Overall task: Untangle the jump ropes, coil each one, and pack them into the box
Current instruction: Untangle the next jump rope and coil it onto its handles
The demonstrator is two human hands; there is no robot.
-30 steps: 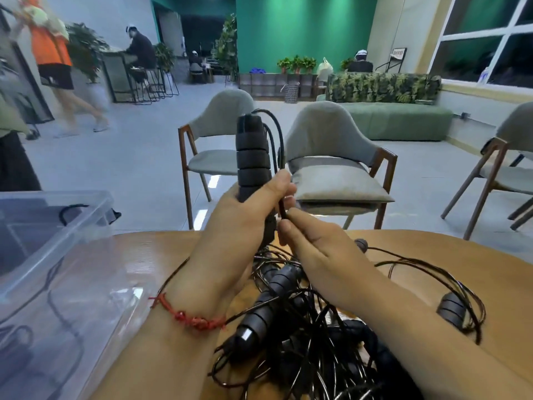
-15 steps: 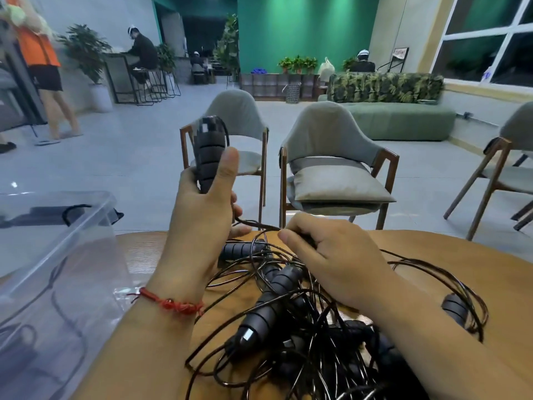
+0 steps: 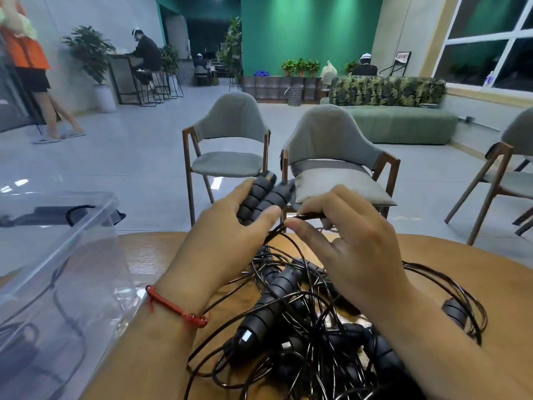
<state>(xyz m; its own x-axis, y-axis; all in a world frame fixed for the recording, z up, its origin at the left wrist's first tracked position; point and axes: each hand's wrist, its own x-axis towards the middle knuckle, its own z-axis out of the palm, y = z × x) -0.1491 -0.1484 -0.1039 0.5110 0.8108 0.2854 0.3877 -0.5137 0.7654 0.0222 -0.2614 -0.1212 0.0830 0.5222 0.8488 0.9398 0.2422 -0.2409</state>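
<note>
Sitting closest to the camera is the tangle of black jump ropes (image 3: 288,321), a messy heap of thin cords and ribbed foam handles piled on the round wooden table (image 3: 461,264), right under both forearms. The left wrist has a red string bracelet (image 3: 176,306) on it. A bit further out, the left hand (image 3: 227,241) is lifted above the pile with its fingers wrapped around two foam handles (image 3: 264,197) held side by side, ends pointing up and away. The right hand (image 3: 357,249) is just beside it, thumb and forefinger pinching a black cord (image 3: 308,216) that runs down into the heap, other fingers loosely fanned out. Off to the left, the clear plastic box (image 3: 66,246) sits on the table edge, with dark rope shapes showing through its wall (too blurry to count them). Past the table there are two grey chairs with wooden frames (image 3: 230,131), the right-hand one (image 3: 328,140) with a grey cushion (image 3: 337,189) on its seat, then a green sofa (image 3: 403,125) further back, and a few people at the far end of the room.
</note>
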